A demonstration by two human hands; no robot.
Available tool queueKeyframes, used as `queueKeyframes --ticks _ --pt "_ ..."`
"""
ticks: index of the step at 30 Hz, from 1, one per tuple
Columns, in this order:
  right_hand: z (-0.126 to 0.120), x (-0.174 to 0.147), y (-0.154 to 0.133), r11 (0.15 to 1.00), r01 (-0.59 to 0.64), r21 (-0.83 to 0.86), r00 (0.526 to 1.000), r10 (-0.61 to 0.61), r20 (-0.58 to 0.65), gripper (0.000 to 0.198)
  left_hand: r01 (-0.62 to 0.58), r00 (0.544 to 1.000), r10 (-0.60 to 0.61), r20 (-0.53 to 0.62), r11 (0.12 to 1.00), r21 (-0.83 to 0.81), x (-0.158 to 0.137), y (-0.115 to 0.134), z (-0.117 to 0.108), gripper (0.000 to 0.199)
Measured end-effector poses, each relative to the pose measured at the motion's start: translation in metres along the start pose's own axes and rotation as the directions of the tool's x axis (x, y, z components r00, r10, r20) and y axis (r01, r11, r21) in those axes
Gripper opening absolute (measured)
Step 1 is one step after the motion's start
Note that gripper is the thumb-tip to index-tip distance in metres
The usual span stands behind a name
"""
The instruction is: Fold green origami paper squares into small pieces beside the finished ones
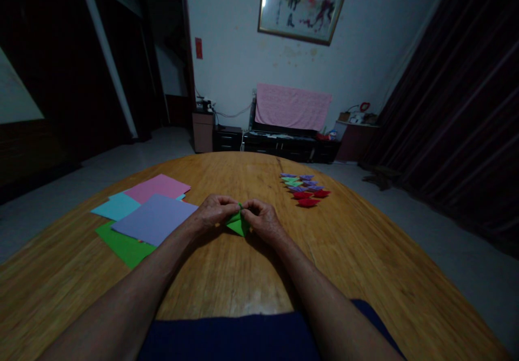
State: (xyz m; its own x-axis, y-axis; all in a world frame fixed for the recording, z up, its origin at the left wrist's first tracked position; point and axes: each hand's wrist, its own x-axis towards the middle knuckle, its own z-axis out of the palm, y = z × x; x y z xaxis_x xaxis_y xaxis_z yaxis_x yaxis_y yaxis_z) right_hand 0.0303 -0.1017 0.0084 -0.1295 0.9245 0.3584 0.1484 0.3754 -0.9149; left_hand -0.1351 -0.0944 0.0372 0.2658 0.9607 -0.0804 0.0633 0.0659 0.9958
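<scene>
A small folded piece of green paper [238,226] is held between my two hands over the middle of the wooden table. My left hand [214,209] pinches its upper left edge between thumb and fingertips. From the other side, my right hand [263,218] pinches the upper right part, its thumb close to the left one. The paper's lower corner points toward me. Fingers cover part of its upper folds, so the exact shape there is hidden.
Left on the round table [227,285] lie overlapping paper sheets: purple [158,220], pink [160,188], light blue [115,207] and green [125,245]. Several folded paper pieces, including a red one [308,202] and a green one [292,184], stand in rows at the right.
</scene>
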Motion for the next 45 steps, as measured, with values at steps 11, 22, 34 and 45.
queueKeyframes --ticks 11,22,34,45 --pt "-0.002 0.001 -0.001 0.99 -0.124 0.074 0.992 0.123 0.018 0.021 -0.092 0.99 0.079 -0.113 0.989 -0.117 -0.006 0.008 0.002 0.017" --pt "-0.008 -0.002 -0.015 0.964 -0.165 0.21 0.985 0.149 0.093 0.026 -0.056 0.995 0.03 -0.097 0.959 -0.279 -0.015 0.017 0.007 0.012" --pt "-0.008 -0.004 -0.013 0.944 -0.204 0.258 0.979 0.19 0.076 0.028 -0.123 0.986 0.094 -0.14 0.969 -0.215 -0.011 0.013 0.003 0.018" --pt "-0.005 -0.003 -0.012 0.951 -0.182 0.25 0.983 0.176 0.047 0.031 -0.125 0.987 0.106 -0.122 0.979 -0.163 -0.006 0.009 -0.001 0.015"
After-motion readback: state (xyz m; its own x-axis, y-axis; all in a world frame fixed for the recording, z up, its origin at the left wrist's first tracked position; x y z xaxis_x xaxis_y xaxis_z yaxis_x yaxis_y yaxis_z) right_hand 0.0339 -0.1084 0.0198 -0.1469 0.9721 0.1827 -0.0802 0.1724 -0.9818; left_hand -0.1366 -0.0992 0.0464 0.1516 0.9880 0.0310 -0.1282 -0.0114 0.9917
